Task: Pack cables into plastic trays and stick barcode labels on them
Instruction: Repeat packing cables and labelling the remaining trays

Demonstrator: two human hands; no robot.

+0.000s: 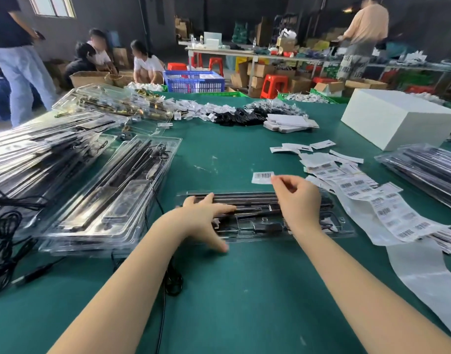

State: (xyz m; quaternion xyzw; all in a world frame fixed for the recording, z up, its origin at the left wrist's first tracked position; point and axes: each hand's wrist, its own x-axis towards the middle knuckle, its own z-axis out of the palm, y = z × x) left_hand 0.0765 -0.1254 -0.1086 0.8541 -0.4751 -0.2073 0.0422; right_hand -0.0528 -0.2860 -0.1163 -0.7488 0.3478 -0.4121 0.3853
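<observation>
Green table [219, 154]: right hand [297, 198] pinches barcode label [262, 177], print unreadable; left hand [206, 215] spread on tray [342, 232].

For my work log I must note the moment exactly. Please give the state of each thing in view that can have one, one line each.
Left hand: open, fingers pressing flat on the tray.
Right hand: pinching the barcode label.
Barcode label: peeled off, held above the tray, not yet stuck.
Plastic tray: closed, packed with cables, lying flat on the table.
Label roll: unrolled, loose beside the tray.
White box: closed.
</observation>
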